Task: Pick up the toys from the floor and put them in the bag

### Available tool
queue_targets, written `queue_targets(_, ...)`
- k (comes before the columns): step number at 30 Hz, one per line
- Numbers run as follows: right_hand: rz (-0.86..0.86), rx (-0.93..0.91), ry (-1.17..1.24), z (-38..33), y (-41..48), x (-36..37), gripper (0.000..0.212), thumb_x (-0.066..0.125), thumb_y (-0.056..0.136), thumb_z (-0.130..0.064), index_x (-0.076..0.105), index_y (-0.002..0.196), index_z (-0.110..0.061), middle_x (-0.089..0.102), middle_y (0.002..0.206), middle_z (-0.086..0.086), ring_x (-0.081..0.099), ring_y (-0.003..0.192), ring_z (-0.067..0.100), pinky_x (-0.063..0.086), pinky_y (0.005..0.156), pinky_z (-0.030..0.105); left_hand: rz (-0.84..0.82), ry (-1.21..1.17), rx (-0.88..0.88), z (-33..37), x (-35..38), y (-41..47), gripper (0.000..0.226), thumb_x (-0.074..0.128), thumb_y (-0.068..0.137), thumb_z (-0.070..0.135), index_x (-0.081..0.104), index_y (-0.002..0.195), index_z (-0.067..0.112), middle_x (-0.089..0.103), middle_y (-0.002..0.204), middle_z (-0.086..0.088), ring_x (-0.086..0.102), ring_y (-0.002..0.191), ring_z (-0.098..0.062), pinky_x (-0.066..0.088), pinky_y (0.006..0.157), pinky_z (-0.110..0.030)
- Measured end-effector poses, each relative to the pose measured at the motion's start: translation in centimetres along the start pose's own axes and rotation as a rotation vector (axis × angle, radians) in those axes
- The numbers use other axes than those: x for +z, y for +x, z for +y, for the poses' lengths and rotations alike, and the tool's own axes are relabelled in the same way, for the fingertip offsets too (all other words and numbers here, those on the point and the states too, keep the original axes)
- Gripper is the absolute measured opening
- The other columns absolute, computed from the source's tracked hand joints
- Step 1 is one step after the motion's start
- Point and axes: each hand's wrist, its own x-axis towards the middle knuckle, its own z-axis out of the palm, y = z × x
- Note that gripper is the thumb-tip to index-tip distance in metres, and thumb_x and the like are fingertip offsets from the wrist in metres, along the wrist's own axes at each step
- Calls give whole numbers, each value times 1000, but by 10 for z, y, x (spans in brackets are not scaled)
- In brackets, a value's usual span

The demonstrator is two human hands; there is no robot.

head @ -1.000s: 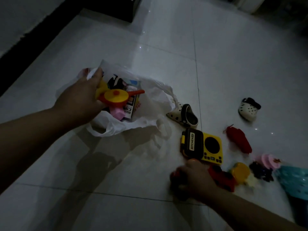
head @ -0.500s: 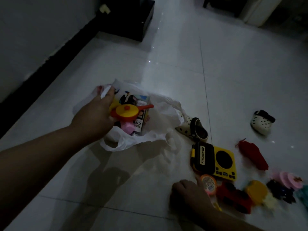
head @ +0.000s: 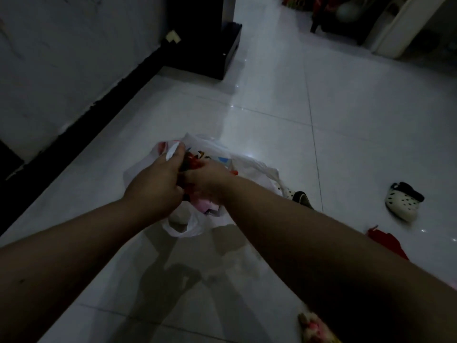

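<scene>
A white plastic bag [head: 254,167] lies open on the pale tiled floor. My left hand [head: 155,184] pinches the bag's near-left rim and holds the mouth apart. My right hand [head: 210,181] is over the mouth with its fingers curled around a small dark and red toy [head: 190,164], most of it hidden by both hands. A pink toy [head: 206,206] and printed packaging show inside the bag. On the floor to the right lie a red toy [head: 388,243] and, at the bottom edge, a pink and yellow toy [head: 312,328].
A white clog [head: 403,201] lies at the right. A second clog [head: 298,195] peeks out behind my right forearm. Low dark furniture [head: 210,45] stands at the back. A wall with a black baseboard [head: 74,125] runs along the left.
My right hand has lifted from the toy pile at the lower right and moved up-left to the bag's mouth. The view tilted up, so most floor toys left the frame.
</scene>
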Motion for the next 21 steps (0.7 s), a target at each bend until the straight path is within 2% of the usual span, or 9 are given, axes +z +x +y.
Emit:
queue_targets(3, 85, -92, -426, -6, 4, -4, 42, 54, 93, -14, 46, 134, -14, 54, 128, 13, 57, 110, 29, 49, 97, 45, 32, 0, 4, -3, 4, 1, 90, 64, 85, 19, 4, 151, 25, 34, 151, -5, 53, 116, -19, 37, 74, -21)
queue_targets(5, 167, -93, -446, 4, -5, -23, 45, 55, 90, -8, 48, 134, -14, 55, 128, 11, 58, 106, 26, 53, 91, 40, 36, -3, 0, -4, 4, 2, 91, 64, 84, 18, 3, 151, 25, 30, 153, -6, 52, 117, -22, 38, 74, -23)
queue_targets(8, 270, -129, -452, 39, -37, -61, 43, 58, 89, -7, 54, 130, -17, 61, 119, 2, 60, 90, 11, 51, 70, 20, 26, -19, 20, -8, 9, 3, 91, 64, 82, 17, 5, 151, 26, 28, 154, -6, 52, 118, -23, 39, 77, -24)
queue_targets(11, 370, -154, -742, 88, -79, -106, 43, 63, 88, -15, 55, 130, -22, 61, 125, -1, 56, 93, 6, 43, 72, 12, 42, -14, 49, -12, 15, 3, 93, 67, 82, 21, 5, 151, 27, 28, 154, -4, 53, 117, -23, 42, 78, -26)
queue_targets(12, 392, -134, -836, 104, -95, -118, 45, 64, 87, -16, 54, 130, -23, 60, 127, 0, 56, 96, 7, 43, 73, 12, 40, -10, 51, -13, 17, 3, 92, 67, 82, 21, 5, 151, 27, 26, 155, -4, 52, 119, -24, 43, 81, -28)
queue_targets(14, 384, -52, -1030, 137, -123, -139, 49, 65, 87, -20, 51, 133, -25, 55, 133, 0, 54, 112, 13, 42, 88, 20, 52, 10, 62, -15, 18, 2, 92, 68, 82, 21, 6, 151, 28, 24, 156, -5, 52, 120, -26, 45, 84, -32)
queue_targets(16, 290, 36, -1185, 173, -144, -151, 54, 65, 86, -25, 46, 137, -28, 49, 138, -1, 46, 125, 16, 37, 99, 24, 57, 23, 73, -15, 19, 1, 91, 68, 82, 20, 10, 150, 27, 29, 153, -8, 52, 120, -28, 47, 84, -36)
queue_targets(19, 189, 184, -1284, 222, -164, -157, 70, 64, 83, -40, 32, 145, -34, 30, 152, 3, 31, 137, 22, 31, 110, 32, 48, 30, 96, -15, 19, 0, 87, 69, 83, 25, 13, 150, 23, 38, 147, -11, 51, 119, -30, 46, 82, -39)
queue_targets(21, 190, 283, -1281, 252, -168, -154, 76, 64, 80, -50, 28, 146, -34, 23, 155, 4, 27, 138, 28, 27, 112, 37, 30, 39, 114, -16, 18, 1, 86, 69, 82, 29, 16, 149, 20, 35, 150, -12, 44, 126, -34, 43, 90, -46)
